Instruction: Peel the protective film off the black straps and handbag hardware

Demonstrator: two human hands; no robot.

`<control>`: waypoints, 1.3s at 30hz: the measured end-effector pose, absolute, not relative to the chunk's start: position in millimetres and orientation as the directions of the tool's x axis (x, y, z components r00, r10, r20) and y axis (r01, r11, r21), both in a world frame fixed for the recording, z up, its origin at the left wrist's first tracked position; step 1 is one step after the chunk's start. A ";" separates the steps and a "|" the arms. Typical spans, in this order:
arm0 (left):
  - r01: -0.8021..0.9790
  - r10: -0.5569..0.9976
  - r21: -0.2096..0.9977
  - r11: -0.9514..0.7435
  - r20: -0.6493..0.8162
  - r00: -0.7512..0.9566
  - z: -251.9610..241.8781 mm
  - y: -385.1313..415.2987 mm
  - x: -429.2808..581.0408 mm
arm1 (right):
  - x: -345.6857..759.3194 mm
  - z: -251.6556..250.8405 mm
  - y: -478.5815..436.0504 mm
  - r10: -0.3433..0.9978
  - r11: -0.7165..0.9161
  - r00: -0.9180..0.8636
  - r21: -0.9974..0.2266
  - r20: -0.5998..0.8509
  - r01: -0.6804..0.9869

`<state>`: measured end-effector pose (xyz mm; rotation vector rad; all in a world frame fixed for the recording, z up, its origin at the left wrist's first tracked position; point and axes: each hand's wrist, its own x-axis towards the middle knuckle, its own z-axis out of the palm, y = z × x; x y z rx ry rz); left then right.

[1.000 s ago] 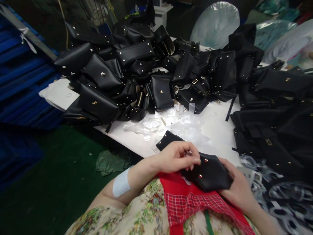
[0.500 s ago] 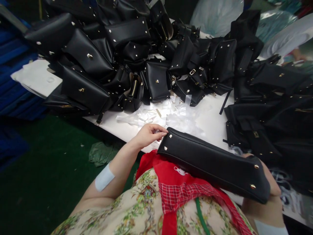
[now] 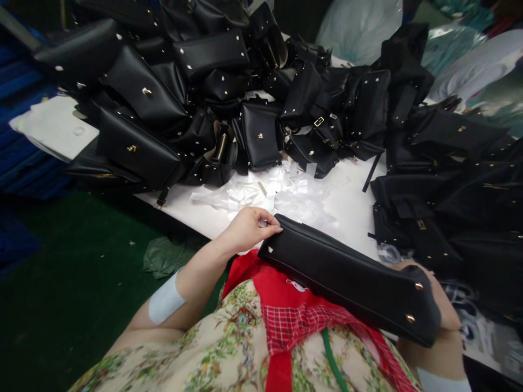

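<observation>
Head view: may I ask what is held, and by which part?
The right hand holds a black bag by its right end; the left hand touches the left.

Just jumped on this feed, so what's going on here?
A person holds a black bag crosswise in front of a red apron. The left hand has its fingertips at one end, near a corner; the right hand is at the other end, where two gold studs show. Beyond, whitish scraps lie before piled black bags.
</observation>
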<state>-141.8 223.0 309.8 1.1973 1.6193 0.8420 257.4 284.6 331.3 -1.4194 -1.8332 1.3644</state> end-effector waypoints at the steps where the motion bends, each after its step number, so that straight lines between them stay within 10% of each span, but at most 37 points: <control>1: 0.327 0.956 0.898 0.293 -0.279 -0.089 309.2 223.6 -142.3 | 253.7 334.0 286.0 0.888 -0.009 -0.408 -0.896 -0.211 0.444; 29: 0.368 0.932 0.860 0.354 -0.292 -0.215 301.1 219.1 -132.8 | 250.1 331.0 287.1 0.852 -0.130 -0.422 -0.906 -0.309 0.402; 39: 0.068 0.839 0.874 0.481 -0.436 -0.326 293.3 216.0 -115.9 | 250.8 322.8 281.9 0.868 -0.180 -0.382 -0.918 -0.317 0.353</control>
